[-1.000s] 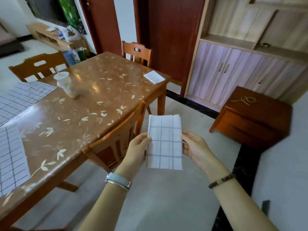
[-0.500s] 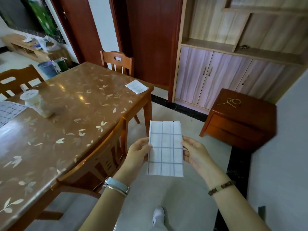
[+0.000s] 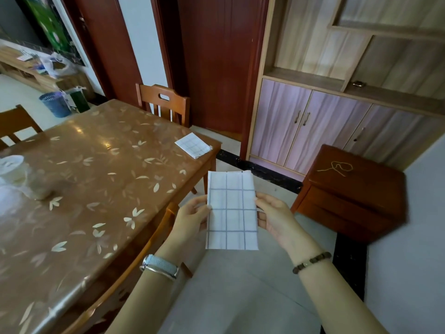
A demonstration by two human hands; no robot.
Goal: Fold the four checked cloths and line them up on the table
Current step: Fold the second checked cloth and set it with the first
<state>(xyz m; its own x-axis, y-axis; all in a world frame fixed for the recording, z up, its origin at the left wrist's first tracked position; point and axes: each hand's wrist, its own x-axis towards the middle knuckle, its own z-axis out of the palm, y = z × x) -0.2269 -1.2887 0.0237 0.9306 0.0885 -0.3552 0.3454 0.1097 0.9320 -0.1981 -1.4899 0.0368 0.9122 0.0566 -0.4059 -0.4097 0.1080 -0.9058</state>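
Note:
A white checked cloth (image 3: pixel 231 210), folded into a tall narrow rectangle, hangs upright in the air off the table's right side. My left hand (image 3: pixel 192 216) pinches its left edge and my right hand (image 3: pixel 274 214) pinches its right edge, both at mid height. A second checked cloth (image 3: pixel 193 145), folded small, lies flat on the far right corner of the brown leaf-patterned table (image 3: pixel 96 177). No other cloths are in view.
A wooden chair (image 3: pixel 134 268) is tucked under the table just left of my left arm; another chair (image 3: pixel 163 102) stands at the far end. A white lidded jar (image 3: pixel 14 169) sits at the table's left. A red-brown bedside cabinet (image 3: pixel 349 191) stands on the floor to the right.
The view has swung right and closer to the table's far corner; the unfolded cloths at the left have left the frame. Both hands keep the same hold on the folded cloth.

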